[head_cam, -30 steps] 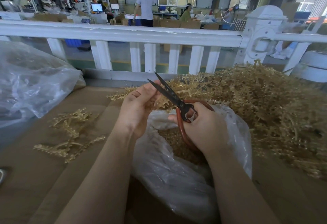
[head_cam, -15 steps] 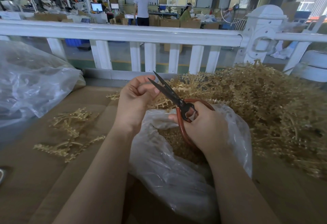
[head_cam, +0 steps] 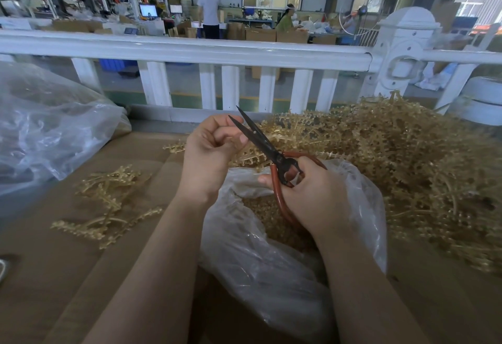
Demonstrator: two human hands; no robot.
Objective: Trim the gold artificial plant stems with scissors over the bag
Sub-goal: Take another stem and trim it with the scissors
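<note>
My right hand (head_cam: 315,197) grips the red-handled scissors (head_cam: 271,153), whose dark blades stand slightly apart and point up and to the left. My left hand (head_cam: 212,153) is curled round a gold stem (head_cam: 173,148) right beside the blades; one end of the stem pokes out to the left of the hand. Both hands hover over a clear plastic bag (head_cam: 258,267) with gold trimmings (head_cam: 266,216) inside. A big pile of gold stems (head_cam: 413,169) lies to the right of the bag.
A small heap of gold stems (head_cam: 108,202) lies on the brown cardboard surface (head_cam: 54,275) at the left. A large clear bag (head_cam: 40,131) sits at the far left. A white railing (head_cam: 190,50) runs along the back, with people working beyond it.
My left hand has risen and curled tighter, bringing the stem up against the scissor blades. My right hand and the scissors have hardly moved.
</note>
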